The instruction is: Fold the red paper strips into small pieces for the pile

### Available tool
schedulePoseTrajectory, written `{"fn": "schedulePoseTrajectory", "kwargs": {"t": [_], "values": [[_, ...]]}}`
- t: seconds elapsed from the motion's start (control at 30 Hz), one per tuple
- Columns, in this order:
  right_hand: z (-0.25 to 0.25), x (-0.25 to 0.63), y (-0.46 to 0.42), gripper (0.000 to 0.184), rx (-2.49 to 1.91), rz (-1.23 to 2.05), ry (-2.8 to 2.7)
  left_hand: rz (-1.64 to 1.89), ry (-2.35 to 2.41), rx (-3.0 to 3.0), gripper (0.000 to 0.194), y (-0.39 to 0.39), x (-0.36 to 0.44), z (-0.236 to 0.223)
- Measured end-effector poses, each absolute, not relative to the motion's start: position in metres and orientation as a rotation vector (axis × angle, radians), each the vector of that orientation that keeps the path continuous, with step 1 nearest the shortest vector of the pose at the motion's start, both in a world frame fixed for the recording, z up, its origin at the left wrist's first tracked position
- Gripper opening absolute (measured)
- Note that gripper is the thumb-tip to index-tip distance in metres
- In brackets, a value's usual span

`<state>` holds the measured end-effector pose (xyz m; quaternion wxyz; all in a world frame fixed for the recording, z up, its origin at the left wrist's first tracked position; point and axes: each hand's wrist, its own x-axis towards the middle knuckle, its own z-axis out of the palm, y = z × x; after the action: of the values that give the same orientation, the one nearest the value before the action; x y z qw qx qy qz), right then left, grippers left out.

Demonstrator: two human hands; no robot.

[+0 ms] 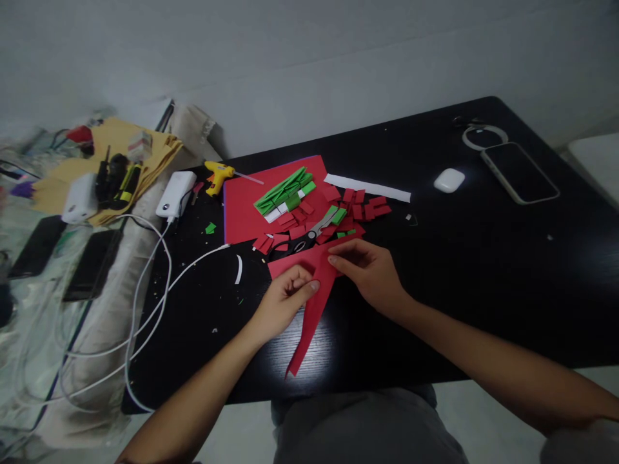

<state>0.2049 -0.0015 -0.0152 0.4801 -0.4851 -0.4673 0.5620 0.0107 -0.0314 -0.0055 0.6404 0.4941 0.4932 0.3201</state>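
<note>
A folded strip of red paper [313, 316] is pinched between my two hands above the front of the black table. My left hand [289, 296] has thumb and fingers closed on its middle. Higher up, my right hand [366, 265] pinches its upper end. Another red paper piece [290, 261] lies just behind my fingers, partly covered. Beyond it, black-handled scissors [304, 241] rest among several small red paper pieces [365, 209]. A bundle of folded green paper [285, 191] lies on a red sheet [242, 216].
A yellow glue gun [216, 177] and a white power bank [176, 193] with a white cable [170, 277] stand at the left. A white paper strip [370, 187] lies behind the scraps. On the right are a white earbud case [449, 180] and a phone [520, 173].
</note>
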Motion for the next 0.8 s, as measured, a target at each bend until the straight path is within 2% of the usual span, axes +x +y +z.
{"fn": "schedulePoseTrajectory", "kwargs": {"t": [0.4, 0.8], "values": [[-0.015, 0.208, 0.003, 0.021, -1.196, 1.332, -1.084, 0.696, 1.121, 1.198, 0.034, -0.030, 0.006, -0.005], [-0.018, 0.217, 0.017, 0.022, -1.233, 1.210, -1.069, 0.606, 1.119, 1.243, 0.037, -0.026, -0.001, -0.007]]}}
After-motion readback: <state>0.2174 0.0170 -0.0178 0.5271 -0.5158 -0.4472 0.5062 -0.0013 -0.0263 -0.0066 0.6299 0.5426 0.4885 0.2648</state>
